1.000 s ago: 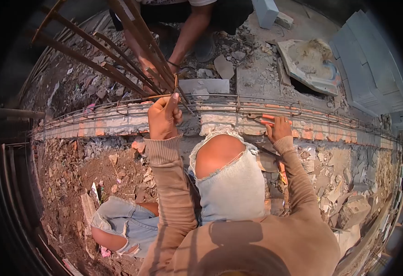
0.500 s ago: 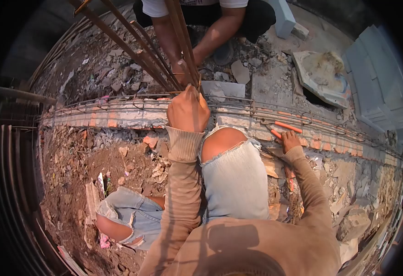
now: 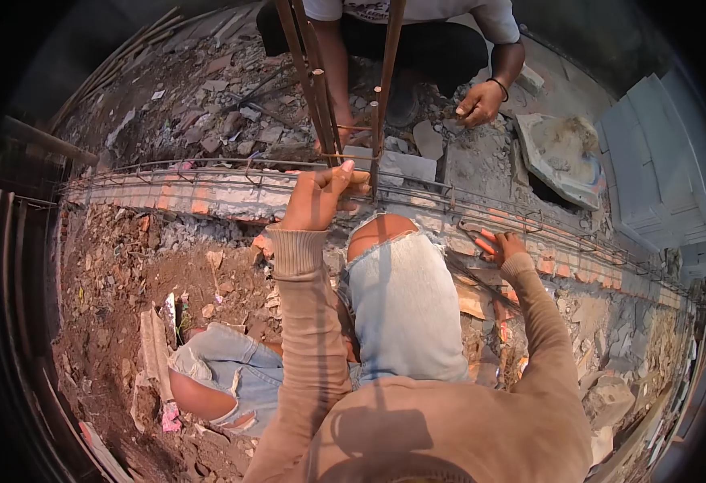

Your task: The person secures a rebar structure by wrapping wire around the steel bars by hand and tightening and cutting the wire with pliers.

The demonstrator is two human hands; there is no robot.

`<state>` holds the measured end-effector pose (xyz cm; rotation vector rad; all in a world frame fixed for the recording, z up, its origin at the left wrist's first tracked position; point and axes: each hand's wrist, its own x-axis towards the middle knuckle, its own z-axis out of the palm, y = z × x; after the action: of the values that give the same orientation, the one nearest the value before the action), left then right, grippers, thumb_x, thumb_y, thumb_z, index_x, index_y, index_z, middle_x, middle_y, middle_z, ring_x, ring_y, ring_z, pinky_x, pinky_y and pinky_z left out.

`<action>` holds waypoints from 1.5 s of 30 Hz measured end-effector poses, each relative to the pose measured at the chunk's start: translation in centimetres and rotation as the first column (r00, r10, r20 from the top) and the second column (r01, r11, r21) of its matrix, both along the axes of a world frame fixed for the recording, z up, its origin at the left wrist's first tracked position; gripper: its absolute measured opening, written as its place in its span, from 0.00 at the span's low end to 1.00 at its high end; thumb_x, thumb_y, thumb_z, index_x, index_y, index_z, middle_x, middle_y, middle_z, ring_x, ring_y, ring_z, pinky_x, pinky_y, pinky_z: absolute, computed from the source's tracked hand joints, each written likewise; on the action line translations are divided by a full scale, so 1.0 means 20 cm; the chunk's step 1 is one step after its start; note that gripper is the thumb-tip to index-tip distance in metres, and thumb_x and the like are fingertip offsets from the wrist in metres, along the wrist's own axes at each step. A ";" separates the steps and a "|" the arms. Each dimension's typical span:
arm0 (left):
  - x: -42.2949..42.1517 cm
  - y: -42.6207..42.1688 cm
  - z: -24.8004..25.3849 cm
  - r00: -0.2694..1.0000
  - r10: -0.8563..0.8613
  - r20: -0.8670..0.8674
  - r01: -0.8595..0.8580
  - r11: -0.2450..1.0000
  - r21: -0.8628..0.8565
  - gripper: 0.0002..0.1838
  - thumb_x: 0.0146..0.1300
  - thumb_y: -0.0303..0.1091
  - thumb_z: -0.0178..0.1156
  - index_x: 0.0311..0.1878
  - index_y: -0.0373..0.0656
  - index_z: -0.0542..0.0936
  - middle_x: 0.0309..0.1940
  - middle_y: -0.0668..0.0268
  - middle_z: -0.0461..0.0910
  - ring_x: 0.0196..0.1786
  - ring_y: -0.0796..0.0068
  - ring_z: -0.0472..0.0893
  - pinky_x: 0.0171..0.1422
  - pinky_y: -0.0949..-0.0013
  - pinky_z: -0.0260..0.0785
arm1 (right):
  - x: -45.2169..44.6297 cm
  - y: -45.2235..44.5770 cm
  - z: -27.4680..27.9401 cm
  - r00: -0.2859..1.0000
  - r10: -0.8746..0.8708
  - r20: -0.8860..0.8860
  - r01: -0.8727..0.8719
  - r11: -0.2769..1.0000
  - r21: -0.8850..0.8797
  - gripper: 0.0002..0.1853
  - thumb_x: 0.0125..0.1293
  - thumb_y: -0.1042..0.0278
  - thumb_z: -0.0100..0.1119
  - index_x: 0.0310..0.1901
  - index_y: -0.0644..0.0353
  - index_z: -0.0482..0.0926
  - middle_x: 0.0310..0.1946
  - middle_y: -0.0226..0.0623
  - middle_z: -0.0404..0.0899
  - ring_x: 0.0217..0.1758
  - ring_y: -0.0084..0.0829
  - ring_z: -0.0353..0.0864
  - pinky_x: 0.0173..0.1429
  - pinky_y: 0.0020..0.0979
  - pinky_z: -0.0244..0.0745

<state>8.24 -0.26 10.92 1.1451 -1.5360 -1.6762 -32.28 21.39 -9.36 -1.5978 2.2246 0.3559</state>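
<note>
My left hand (image 3: 312, 200) is beside the upright rusty rebar (image 3: 380, 105), just above the long horizontal reinforcing cage (image 3: 449, 193). Its thumb and loosely bent fingers are apart, with the fingertips close to the bars; whether they touch is unclear. A thin rusty crosspiece (image 3: 345, 156) joins the uprights just above the thumb. Farther right, my right hand (image 3: 509, 248) is closed around the orange-red handles of pincers (image 3: 482, 237). The metal jaws point up and left, over the cage.
A co-worker's hand (image 3: 483, 103) hangs across the cage; their other arm reaches down behind the rebar. The cage lies along a low brick wall (image 3: 232, 199). Rubble and soil (image 3: 119, 322) surround my knees. Pale blocks (image 3: 651, 153) are stacked at the right, near a broken slab (image 3: 558, 157).
My left hand has loosened from the bars and turned. The pincers' handles have come together in my right hand. The co-worker's one hand has moved right, away from the rebar.
</note>
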 end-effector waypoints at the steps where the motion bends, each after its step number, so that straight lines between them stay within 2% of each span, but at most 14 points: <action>1: 0.03 -0.02 0.00 0.998 -0.065 0.005 0.065 0.998 0.010 0.35 0.70 0.60 0.54 0.52 0.29 0.81 0.44 0.50 0.85 0.52 0.62 0.84 0.52 0.65 0.79 | 0.01 0.00 0.02 0.997 -0.008 0.071 0.007 1.000 0.008 0.35 0.60 0.54 0.70 0.65 0.54 0.65 0.59 0.46 0.70 0.62 0.47 0.72 0.63 0.44 0.71; 6: -0.02 -0.07 -0.18 0.973 -0.013 -0.229 0.057 0.981 0.186 0.35 0.71 0.57 0.55 0.58 0.27 0.76 0.54 0.47 0.80 0.60 0.55 0.80 0.63 0.59 0.76 | 0.12 0.11 -0.07 0.991 -0.049 0.124 0.073 0.978 -0.197 0.33 0.56 0.68 0.69 0.61 0.58 0.64 0.51 0.49 0.73 0.50 0.50 0.79 0.52 0.44 0.77; 8: -0.07 -0.08 -0.25 0.922 -0.096 -0.375 0.176 0.966 0.187 0.31 0.72 0.52 0.55 0.59 0.27 0.75 0.56 0.48 0.80 0.60 0.54 0.80 0.64 0.59 0.75 | 0.23 0.13 -0.05 0.873 -0.305 0.381 0.382 0.913 -0.146 0.31 0.57 0.70 0.68 0.60 0.58 0.63 0.41 0.45 0.76 0.45 0.46 0.81 0.47 0.42 0.78; 10: -0.11 -0.08 -0.26 0.898 -0.103 -0.428 0.213 0.952 0.218 0.28 0.73 0.48 0.55 0.61 0.28 0.74 0.56 0.49 0.80 0.61 0.55 0.80 0.64 0.60 0.76 | 0.30 0.21 -0.19 0.767 -0.097 0.635 0.394 0.852 -0.345 0.24 0.61 0.74 0.60 0.56 0.59 0.61 0.34 0.42 0.76 0.35 0.40 0.82 0.42 0.40 0.80; 11: -0.13 -0.08 -0.27 0.864 -0.091 -0.495 0.245 0.935 0.257 0.27 0.73 0.46 0.56 0.60 0.28 0.75 0.53 0.51 0.81 0.57 0.59 0.82 0.61 0.62 0.77 | 0.48 0.17 0.13 0.310 -0.326 0.893 0.614 0.786 0.074 0.18 0.63 0.78 0.57 0.52 0.59 0.63 0.29 0.36 0.75 0.25 0.32 0.79 0.30 0.35 0.78; 12: -0.13 -0.09 -0.29 0.828 -0.077 -0.556 0.281 0.914 0.293 0.25 0.72 0.43 0.58 0.59 0.28 0.76 0.50 0.52 0.83 0.52 0.62 0.84 0.59 0.65 0.78 | 0.59 0.15 0.21 0.047 -0.252 0.966 0.665 0.730 0.158 0.16 0.63 0.78 0.57 0.50 0.60 0.66 0.28 0.35 0.77 0.20 0.27 0.76 0.23 0.31 0.73; 14: -0.15 -0.11 -0.34 0.821 -0.067 -0.568 0.290 0.904 0.314 0.23 0.70 0.42 0.60 0.56 0.28 0.77 0.45 0.55 0.83 0.47 0.66 0.83 0.53 0.68 0.78 | 0.76 0.06 0.47 -0.073 -0.274 0.959 0.677 0.692 0.249 0.11 0.60 0.79 0.58 0.44 0.62 0.73 0.29 0.34 0.79 0.23 0.25 0.75 0.26 0.30 0.72; 18: -0.18 -0.12 -0.31 0.905 -0.110 -0.410 0.223 0.945 0.240 0.20 0.64 0.43 0.69 0.43 0.31 0.81 0.31 0.62 0.82 0.32 0.78 0.79 0.37 0.75 0.71 | 0.80 -0.07 0.52 0.124 -0.062 0.990 0.585 0.811 -0.022 0.08 0.56 0.80 0.58 0.39 0.66 0.79 0.30 0.33 0.80 0.27 0.23 0.74 0.34 0.28 0.72; 21: -0.22 -0.07 -0.23 0.979 0.000 -0.203 0.030 0.988 0.149 0.21 0.59 0.47 0.72 0.35 0.34 0.82 0.25 0.65 0.81 0.28 0.80 0.78 0.31 0.77 0.67 | 0.92 -0.25 0.74 0.604 -0.021 0.796 0.499 0.789 -0.358 0.13 0.53 0.80 0.58 0.41 0.69 0.80 0.31 0.31 0.79 0.32 0.24 0.75 0.43 0.27 0.72; 26: -0.24 -0.01 -0.19 0.993 0.110 -0.044 -0.109 0.994 0.011 0.22 0.58 0.48 0.73 0.28 0.35 0.82 0.19 0.67 0.80 0.23 0.81 0.75 0.27 0.74 0.66 | 0.92 -0.34 0.82 0.479 0.172 0.861 0.426 0.812 -0.399 0.17 0.51 0.82 0.57 0.45 0.68 0.79 0.31 0.31 0.76 0.32 0.23 0.73 0.42 0.25 0.70; 28: -0.24 -0.02 -0.19 0.993 0.120 -0.001 -0.119 0.992 -0.047 0.23 0.57 0.49 0.73 0.27 0.35 0.81 0.18 0.67 0.79 0.22 0.82 0.75 0.27 0.73 0.66 | 0.87 -0.35 0.84 0.380 -0.016 0.925 0.374 0.917 -0.138 0.15 0.50 0.84 0.55 0.42 0.67 0.79 0.30 0.28 0.74 0.30 0.20 0.70 0.39 0.23 0.68; 35: -0.24 0.00 -0.25 0.988 0.147 0.055 -0.132 0.966 -0.224 0.22 0.59 0.47 0.72 0.27 0.34 0.81 0.19 0.65 0.81 0.25 0.81 0.78 0.29 0.72 0.69 | 0.78 -0.36 0.82 0.137 -0.028 0.990 0.268 0.963 -0.010 0.21 0.50 0.85 0.52 0.48 0.67 0.78 0.31 0.25 0.72 0.31 0.17 0.68 0.40 0.21 0.67; 41: -0.21 0.03 -0.20 0.979 0.158 0.129 -0.119 0.957 -0.266 0.20 0.58 0.46 0.72 0.28 0.35 0.83 0.20 0.65 0.82 0.26 0.81 0.80 0.30 0.71 0.69 | 0.84 -0.39 0.81 0.122 0.067 0.990 0.277 0.956 -0.099 0.34 0.51 0.85 0.51 0.65 0.65 0.73 0.42 0.27 0.76 0.37 0.17 0.70 0.46 0.21 0.70; 45: -0.19 0.03 -0.16 0.955 0.174 0.239 -0.092 0.943 -0.319 0.20 0.56 0.47 0.74 0.28 0.36 0.84 0.20 0.66 0.82 0.25 0.80 0.79 0.31 0.70 0.69 | 0.82 -0.40 0.79 0.120 0.025 0.992 0.265 0.963 -0.057 0.23 0.52 0.84 0.52 0.53 0.65 0.76 0.44 0.27 0.76 0.38 0.17 0.71 0.45 0.21 0.69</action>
<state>4.52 0.38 7.64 1.3090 -1.7622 -1.1801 -15.93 13.34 6.51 -1.0643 1.2044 -0.8847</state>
